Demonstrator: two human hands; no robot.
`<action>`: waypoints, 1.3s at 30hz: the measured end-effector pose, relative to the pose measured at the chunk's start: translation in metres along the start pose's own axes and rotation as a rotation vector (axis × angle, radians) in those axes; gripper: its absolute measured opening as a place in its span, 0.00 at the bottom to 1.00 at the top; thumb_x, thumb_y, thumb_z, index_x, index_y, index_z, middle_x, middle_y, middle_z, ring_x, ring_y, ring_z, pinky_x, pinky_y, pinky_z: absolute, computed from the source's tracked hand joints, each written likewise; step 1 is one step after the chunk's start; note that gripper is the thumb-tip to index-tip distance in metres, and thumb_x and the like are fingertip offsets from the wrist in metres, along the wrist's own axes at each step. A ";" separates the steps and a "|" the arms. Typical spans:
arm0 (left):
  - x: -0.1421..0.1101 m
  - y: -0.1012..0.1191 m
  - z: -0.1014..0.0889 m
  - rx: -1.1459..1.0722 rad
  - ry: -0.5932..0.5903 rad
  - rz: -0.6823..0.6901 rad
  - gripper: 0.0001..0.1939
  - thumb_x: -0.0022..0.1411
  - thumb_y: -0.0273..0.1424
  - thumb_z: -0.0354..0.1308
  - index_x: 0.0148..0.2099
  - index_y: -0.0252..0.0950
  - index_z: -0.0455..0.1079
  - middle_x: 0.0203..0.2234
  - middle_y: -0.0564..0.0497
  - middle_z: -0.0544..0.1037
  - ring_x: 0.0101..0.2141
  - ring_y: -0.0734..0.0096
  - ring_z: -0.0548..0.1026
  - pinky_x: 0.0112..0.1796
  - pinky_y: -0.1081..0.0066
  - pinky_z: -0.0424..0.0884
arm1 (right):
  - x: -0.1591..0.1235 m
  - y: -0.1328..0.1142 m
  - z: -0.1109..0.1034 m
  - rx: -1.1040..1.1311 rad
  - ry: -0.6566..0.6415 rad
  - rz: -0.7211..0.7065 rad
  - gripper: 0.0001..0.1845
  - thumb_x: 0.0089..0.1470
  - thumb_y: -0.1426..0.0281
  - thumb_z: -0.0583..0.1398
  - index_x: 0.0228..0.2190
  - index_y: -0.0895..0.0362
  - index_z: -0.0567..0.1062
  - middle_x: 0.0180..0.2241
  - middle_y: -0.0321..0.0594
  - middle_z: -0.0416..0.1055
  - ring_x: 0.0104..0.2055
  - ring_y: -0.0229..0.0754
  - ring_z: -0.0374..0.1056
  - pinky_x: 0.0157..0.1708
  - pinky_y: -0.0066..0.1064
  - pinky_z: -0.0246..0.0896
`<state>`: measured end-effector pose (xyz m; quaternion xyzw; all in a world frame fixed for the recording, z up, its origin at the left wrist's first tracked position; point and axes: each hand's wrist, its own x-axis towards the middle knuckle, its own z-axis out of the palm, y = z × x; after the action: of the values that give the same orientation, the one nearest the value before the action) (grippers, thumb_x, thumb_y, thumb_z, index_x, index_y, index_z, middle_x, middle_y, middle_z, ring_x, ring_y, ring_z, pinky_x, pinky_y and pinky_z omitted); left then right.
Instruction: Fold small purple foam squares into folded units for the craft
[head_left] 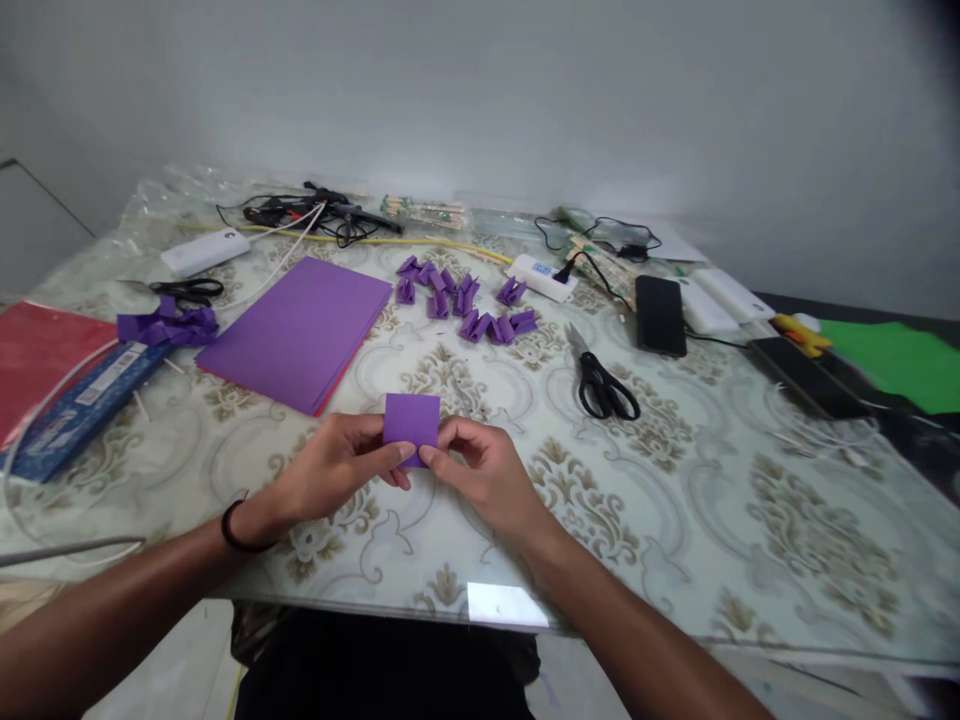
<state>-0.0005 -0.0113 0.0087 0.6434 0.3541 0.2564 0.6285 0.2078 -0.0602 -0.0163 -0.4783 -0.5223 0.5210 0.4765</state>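
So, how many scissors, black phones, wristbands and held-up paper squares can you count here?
Scissors: 2
Black phones: 2
Black wristband: 1
Held purple paper square: 1
Total: 6

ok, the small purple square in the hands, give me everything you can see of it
The purple square looks like matte paper or thin card, plain, with straight edges and no print on the visible face. It is held over the near part of the patterned table. The left hand grips its lower left and the right hand its lower right, both thumbs on the front. The upper part is uncovered and looks flat. I can't tell its layers or what its back looks like.
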 end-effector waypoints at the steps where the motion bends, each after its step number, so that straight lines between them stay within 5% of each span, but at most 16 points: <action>1: 0.000 0.000 0.000 0.001 0.004 0.003 0.13 0.70 0.37 0.66 0.38 0.32 0.82 0.28 0.47 0.86 0.30 0.66 0.84 0.35 0.71 0.81 | 0.000 0.000 -0.001 0.000 0.001 0.001 0.15 0.57 0.63 0.68 0.24 0.54 0.71 0.25 0.33 0.68 0.30 0.40 0.62 0.35 0.35 0.58; 22: -0.001 0.002 0.004 0.065 0.069 0.066 0.11 0.69 0.35 0.65 0.40 0.32 0.83 0.33 0.44 0.89 0.32 0.62 0.86 0.35 0.68 0.81 | 0.003 0.000 -0.007 -0.003 -0.015 -0.078 0.07 0.55 0.67 0.66 0.28 0.53 0.74 0.28 0.34 0.68 0.33 0.41 0.63 0.37 0.34 0.59; 26: -0.003 0.000 0.001 0.407 0.234 0.376 0.07 0.71 0.30 0.65 0.40 0.35 0.84 0.34 0.47 0.89 0.32 0.63 0.86 0.34 0.69 0.82 | 0.006 -0.006 -0.015 0.091 0.037 -0.036 0.09 0.55 0.65 0.68 0.27 0.53 0.75 0.28 0.34 0.68 0.33 0.42 0.63 0.38 0.34 0.60; 31: -0.007 -0.003 -0.003 0.735 0.325 0.869 0.14 0.75 0.24 0.59 0.54 0.44 0.82 0.53 0.46 0.86 0.52 0.59 0.84 0.54 0.57 0.81 | 0.007 -0.008 -0.016 0.203 -0.076 0.083 0.20 0.62 0.52 0.64 0.28 0.55 0.77 0.28 0.38 0.71 0.30 0.42 0.66 0.32 0.34 0.64; 35: -0.006 -0.003 -0.003 0.927 0.325 1.010 0.18 0.73 0.20 0.59 0.57 0.45 0.79 0.54 0.46 0.84 0.55 0.57 0.80 0.54 0.54 0.79 | 0.004 -0.004 -0.008 0.250 -0.188 0.134 0.20 0.59 0.52 0.69 0.28 0.56 0.79 0.25 0.36 0.70 0.27 0.41 0.67 0.31 0.33 0.64; 39: -0.004 -0.005 -0.004 0.981 0.322 0.995 0.23 0.71 0.16 0.58 0.58 0.46 0.77 0.56 0.46 0.82 0.54 0.56 0.79 0.52 0.55 0.79 | 0.002 -0.004 -0.008 0.269 -0.165 0.106 0.18 0.58 0.53 0.70 0.30 0.55 0.80 0.24 0.34 0.71 0.27 0.39 0.66 0.31 0.32 0.62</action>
<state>-0.0068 -0.0119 0.0046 0.8912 0.1813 0.4156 0.0152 0.2152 -0.0577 -0.0126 -0.3929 -0.4593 0.6480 0.4636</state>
